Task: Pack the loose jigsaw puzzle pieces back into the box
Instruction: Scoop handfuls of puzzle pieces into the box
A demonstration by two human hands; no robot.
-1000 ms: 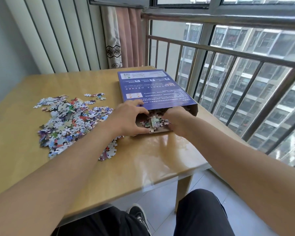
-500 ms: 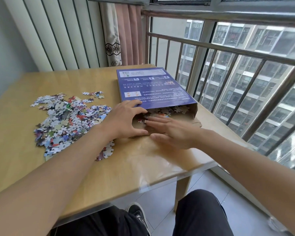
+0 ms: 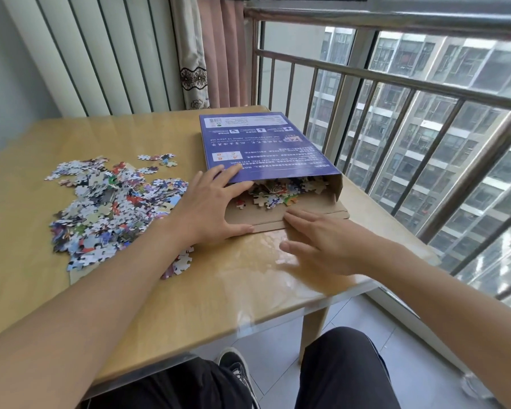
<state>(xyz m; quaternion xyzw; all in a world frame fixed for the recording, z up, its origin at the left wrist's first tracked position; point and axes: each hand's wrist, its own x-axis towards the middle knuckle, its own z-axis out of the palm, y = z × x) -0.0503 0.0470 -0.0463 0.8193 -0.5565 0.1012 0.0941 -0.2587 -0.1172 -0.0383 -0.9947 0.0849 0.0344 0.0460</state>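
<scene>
The head view showed one purple box lying flat on the wooden tabletop, its near end open and its brown cardboard flap folded out toward the person. Inside the opening lay a heap of jigsaw pieces, too many and too tangled to count. One large pile of loose pieces was spread on the tabletop to the left of the box, well apart from its opening, with a small separate cluster of a few pieces beyond it and a few stray pieces at the pile's near edge beside the left forearm.

Two bare hands were in view. The left hand rested at the left corner of the opening, its fingers laid over the edge of the purple top panel and its thumb stretched along the near edge of the flap; the fingers were only slightly bent and pinched nothing. The right hand lay flat and open, palm down, fingers straight and slightly spread, the fingertips touching the near edge of the flap and the rest of the hand over bare tabletop. It held no pieces.

Behind the tabletop stood one metal railing in front of the window and one pink curtain in the corner.
</scene>
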